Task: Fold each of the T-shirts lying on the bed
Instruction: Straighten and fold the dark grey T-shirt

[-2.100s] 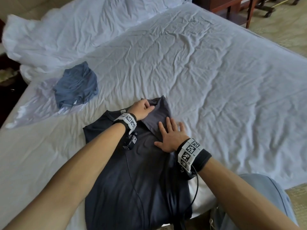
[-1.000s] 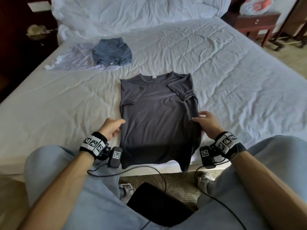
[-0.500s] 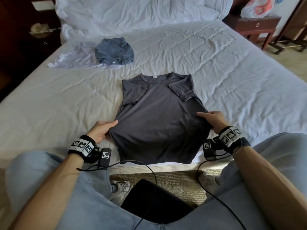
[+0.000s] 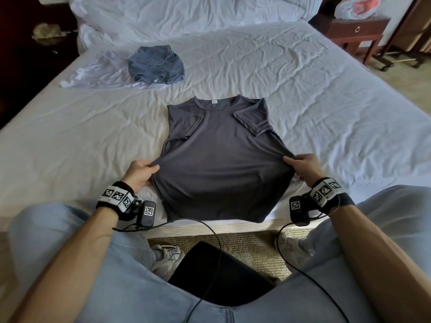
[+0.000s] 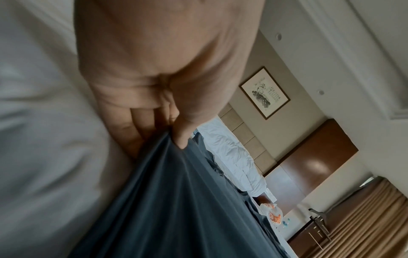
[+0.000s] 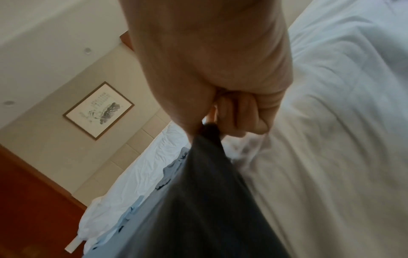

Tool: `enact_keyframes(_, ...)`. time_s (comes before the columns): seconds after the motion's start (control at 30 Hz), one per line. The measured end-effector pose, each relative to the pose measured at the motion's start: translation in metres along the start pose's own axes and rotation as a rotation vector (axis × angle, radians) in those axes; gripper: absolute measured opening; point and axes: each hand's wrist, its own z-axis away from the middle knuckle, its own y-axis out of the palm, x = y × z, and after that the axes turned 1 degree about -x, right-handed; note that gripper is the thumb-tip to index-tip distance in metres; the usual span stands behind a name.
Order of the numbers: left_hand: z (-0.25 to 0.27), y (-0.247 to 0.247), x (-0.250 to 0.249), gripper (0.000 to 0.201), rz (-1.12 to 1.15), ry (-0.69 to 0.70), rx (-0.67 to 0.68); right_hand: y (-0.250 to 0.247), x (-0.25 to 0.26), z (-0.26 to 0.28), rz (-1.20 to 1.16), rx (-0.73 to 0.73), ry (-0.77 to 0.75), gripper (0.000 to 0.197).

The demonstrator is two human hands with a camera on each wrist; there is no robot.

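the left hand (image 4: 140, 172) pinches the left side edge of the dark grey t-shirt (image 4: 219, 164), thumb on top and fingers curled under the cloth; the left wrist view shows the thumb (image 5: 183, 132) pressing a bunched fold against the fingers. the right hand (image 4: 303, 166) does the same on the right side edge, fingers closed round a gathered bit of fabric. the cloth is pulled taut between the two hands and lifted a little at its sides. the t-shirt lies on the white bed (image 4: 314, 94), collar away from the person, both short sleeves folded in over the chest, its hem at the near edge of the mattress. farther up the bed, to the left, a crumpled blue t-shirt (image 4: 156, 64) rests on a pale lavender garment (image 4: 98, 75) spread flat. pillows (image 4: 186, 12) sit at the head, and a dark wooden nightstand (image 4: 356, 31) stands beside the bed at the right.
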Motion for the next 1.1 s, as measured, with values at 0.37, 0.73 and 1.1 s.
enact_keyframes(0.37, 0.018, -0.023, 0.022, 0.016, -0.175, -0.103, 0.243, -0.024, -0.021, 0.021, 0.044, 0.326, 0.044, 0.037)
enact_keyframes(0.73, 0.024, -0.038, 0.055, 0.046, -0.527, -0.193, 0.372, -0.035, -0.038, 0.049, 0.237, 0.558, 0.143, 0.037)
enact_keyframes(1.1, 0.035, -0.012, 0.072, 0.048, -0.501, -0.184, 0.486, -0.007, -0.061, 0.047, 0.544, 0.684, 0.147, 0.043)
